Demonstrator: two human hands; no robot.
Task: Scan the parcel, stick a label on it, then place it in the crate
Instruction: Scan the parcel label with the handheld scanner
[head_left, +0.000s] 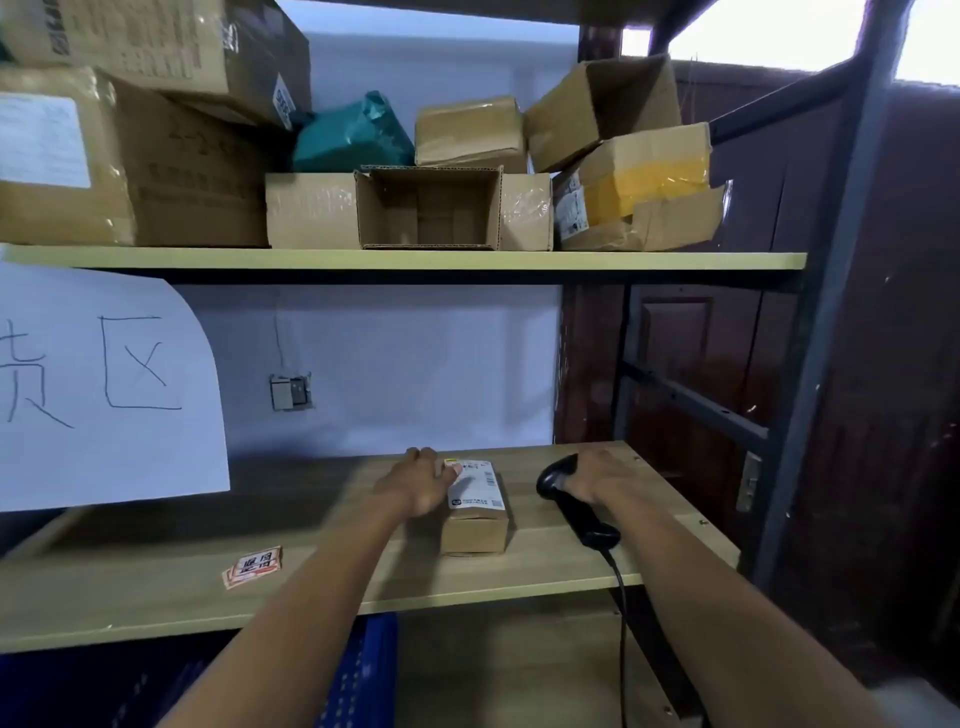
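A small brown cardboard parcel (475, 525) with a white shipping label on top lies on the wooden shelf (291, 525) in front of me. My left hand (418, 483) rests against the parcel's left side, thumb on the label. My right hand (597, 478) is closed around the head end of a black corded barcode scanner (579, 506) that lies on the shelf just right of the parcel. A small stack of red and white labels (253, 566) sits near the shelf's front edge, to the left. The blue crate (358, 675) shows below the shelf.
The upper shelf (405, 259) carries several cardboard boxes, one open towards me (428, 208), and a green bag (350, 136). A white paper sign (104, 384) hangs at the left. The rack's dark metal post (821, 332) and a wooden door stand to the right.
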